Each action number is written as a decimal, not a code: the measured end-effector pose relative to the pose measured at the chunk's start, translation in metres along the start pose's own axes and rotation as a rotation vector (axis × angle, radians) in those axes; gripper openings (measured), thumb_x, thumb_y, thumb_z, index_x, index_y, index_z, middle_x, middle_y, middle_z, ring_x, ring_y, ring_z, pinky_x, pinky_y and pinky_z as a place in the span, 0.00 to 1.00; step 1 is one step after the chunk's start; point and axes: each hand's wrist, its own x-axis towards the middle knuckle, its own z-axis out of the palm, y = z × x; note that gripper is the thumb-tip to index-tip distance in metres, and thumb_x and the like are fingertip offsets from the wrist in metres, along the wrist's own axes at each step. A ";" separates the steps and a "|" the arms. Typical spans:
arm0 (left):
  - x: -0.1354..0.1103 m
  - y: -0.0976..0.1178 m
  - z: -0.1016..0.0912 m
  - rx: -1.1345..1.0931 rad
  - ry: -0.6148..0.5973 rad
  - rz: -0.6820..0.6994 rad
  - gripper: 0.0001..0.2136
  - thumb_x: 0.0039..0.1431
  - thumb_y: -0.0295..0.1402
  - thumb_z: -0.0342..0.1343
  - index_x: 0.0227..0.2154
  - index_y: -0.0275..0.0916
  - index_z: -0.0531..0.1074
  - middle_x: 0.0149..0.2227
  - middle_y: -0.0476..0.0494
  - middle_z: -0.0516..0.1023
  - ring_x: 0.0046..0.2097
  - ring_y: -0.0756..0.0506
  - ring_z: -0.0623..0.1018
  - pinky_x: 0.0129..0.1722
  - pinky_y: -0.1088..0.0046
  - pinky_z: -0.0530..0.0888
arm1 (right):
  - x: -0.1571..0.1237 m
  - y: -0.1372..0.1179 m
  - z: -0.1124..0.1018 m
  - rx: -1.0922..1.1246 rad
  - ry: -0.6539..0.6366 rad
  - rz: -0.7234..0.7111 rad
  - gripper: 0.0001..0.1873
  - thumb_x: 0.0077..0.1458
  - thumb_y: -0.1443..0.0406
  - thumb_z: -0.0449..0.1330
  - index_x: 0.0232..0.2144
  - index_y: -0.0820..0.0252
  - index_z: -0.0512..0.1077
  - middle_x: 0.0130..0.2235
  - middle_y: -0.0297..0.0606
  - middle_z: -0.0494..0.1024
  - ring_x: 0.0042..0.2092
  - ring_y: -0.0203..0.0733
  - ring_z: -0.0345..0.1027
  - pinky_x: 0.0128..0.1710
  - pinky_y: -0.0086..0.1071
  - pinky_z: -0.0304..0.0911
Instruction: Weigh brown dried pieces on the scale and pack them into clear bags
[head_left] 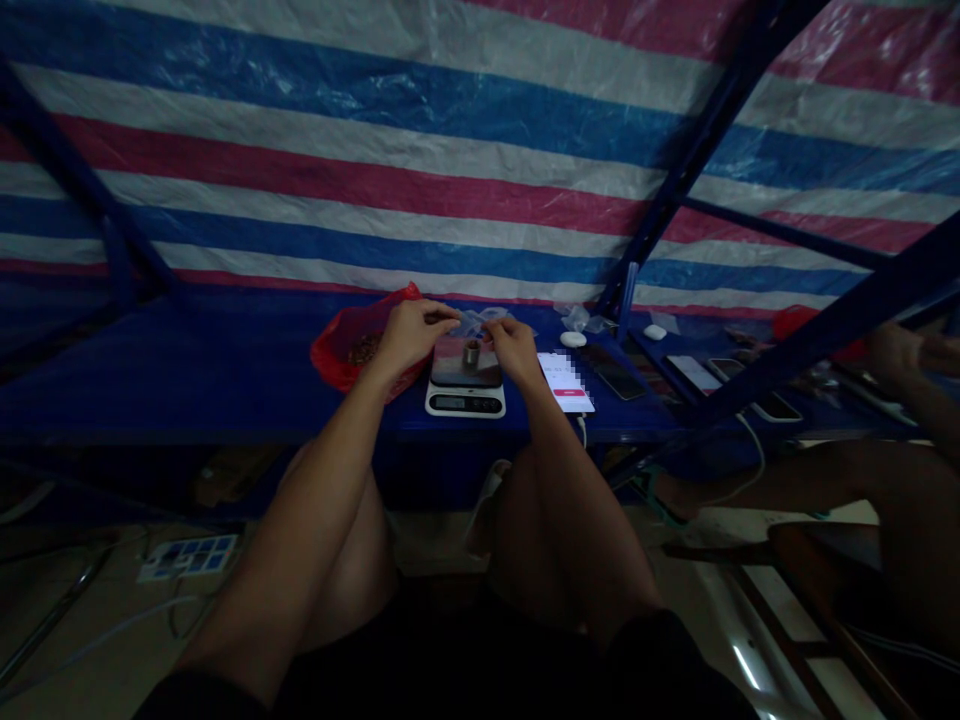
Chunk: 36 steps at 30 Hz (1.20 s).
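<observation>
Fingers (441, 318) of your left hand (409, 335) and right hand (516, 348) close in a pinch on a thin, clear plastic bag (472, 319), held just above a white digital scale with a dark, flat plate (463, 376). A small, metallic-looking cylinder (471, 354) stands upright on the plate, beneath the clear bag. Beside your left hand, an open red plastic bag (328, 352) on the blue tabletop (217, 365) holds small brown pieces (364, 348), too dim to identify. Near your right wrist lies a phone with a lit white screen (564, 375); striped red, white and blue sheeting (375, 185) hangs behind.
</observation>
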 end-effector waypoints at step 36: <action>0.017 0.000 0.037 -0.066 -0.035 0.043 0.11 0.61 0.24 0.66 0.46 0.37 0.86 0.50 0.38 0.89 0.52 0.41 0.86 0.59 0.60 0.79 | -0.018 0.003 -0.030 -0.333 -0.162 -0.052 0.10 0.48 0.72 0.62 0.32 0.57 0.82 0.34 0.40 0.86 0.39 0.50 0.80 0.48 0.44 0.75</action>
